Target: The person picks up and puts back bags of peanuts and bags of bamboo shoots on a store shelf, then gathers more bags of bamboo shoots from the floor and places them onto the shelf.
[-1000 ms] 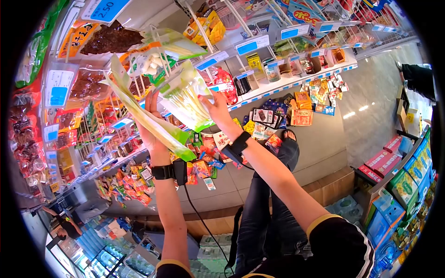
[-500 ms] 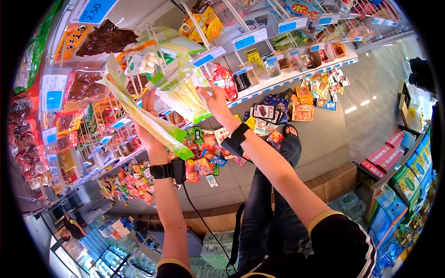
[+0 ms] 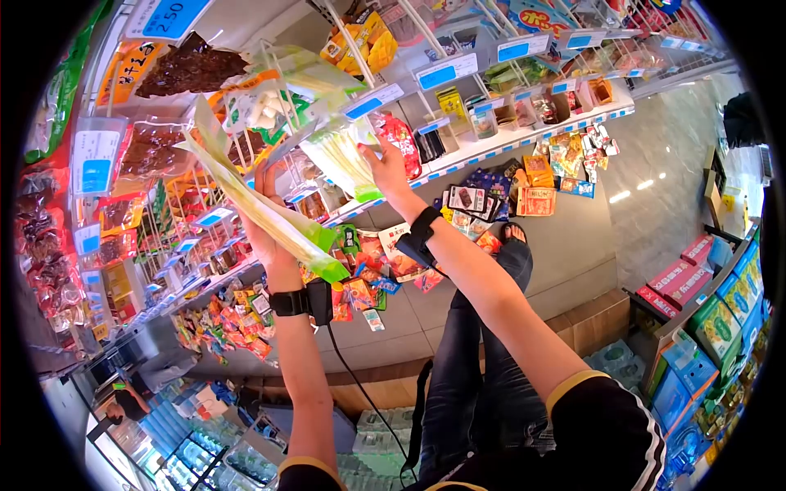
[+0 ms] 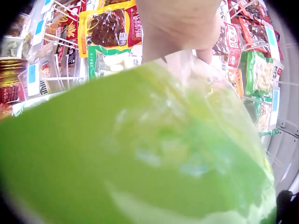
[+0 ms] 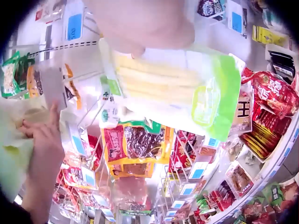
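Note:
In the head view my left hand holds long clear-and-green bags of pale sticks, upright and seen nearly edge-on. In the left wrist view the green end of a bag fills the front, below the hand. My right hand pinches a similar bag of pale yellow sticks by its side, in front of the rack. In the right wrist view that bag shows a green end at the right, and my left hand grips its bags at the left.
Wire hooks with blue price tags jut out from the rack. Another bag of pale sticks hangs just behind the right hand's bag. Many snack packets lie on the floor beneath the shelf, more near the foot.
My right hand has shifted slightly right and up with its bag, widening the space to the left hand's bags. The left hand has stayed nearly in place.

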{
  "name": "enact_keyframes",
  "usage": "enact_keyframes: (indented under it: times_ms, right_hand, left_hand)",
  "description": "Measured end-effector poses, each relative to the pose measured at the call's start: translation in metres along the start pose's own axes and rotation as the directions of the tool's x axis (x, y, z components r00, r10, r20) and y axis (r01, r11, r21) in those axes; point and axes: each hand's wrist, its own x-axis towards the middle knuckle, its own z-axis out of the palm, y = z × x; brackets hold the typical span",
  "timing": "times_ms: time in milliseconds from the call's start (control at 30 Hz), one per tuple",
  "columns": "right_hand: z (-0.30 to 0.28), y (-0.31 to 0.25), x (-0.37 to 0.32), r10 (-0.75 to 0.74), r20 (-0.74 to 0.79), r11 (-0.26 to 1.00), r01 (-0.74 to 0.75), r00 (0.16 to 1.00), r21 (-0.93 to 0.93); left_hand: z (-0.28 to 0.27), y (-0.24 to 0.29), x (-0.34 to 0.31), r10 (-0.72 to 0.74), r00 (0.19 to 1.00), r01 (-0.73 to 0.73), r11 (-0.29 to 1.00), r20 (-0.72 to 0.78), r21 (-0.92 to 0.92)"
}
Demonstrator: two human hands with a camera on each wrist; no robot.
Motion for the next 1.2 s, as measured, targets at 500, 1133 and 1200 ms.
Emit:
enact_keyframes:
  times_ms: [500, 1133, 1200]
  right_hand:
    - [-0.006, -0.029, -0.044, 0.098, 0.256, 0.944, -0.171, 0.962, 0.282]
    - [-0.002, -0.03, -0.005, -0.019, 0.128, 0.97, -0.013, 0.992, 0.244]
    - [-0.002, -0.028, -0.001, -0.032, 0.137, 0.987, 0.01, 0.99, 0.157]
  left_hand:
    - [0.006, 0.0, 0.0, 0.042, 0.997, -0.021, 0.948, -0.06, 0.318]
    - [0.016, -0.013, -0.003, 0.153, 0.987, -0.156, 0.866, 0.045, 0.476]
    - [0.018, -0.013, -0.002, 0.151, 0.987, -0.156, 0.867, 0.05, 0.472]
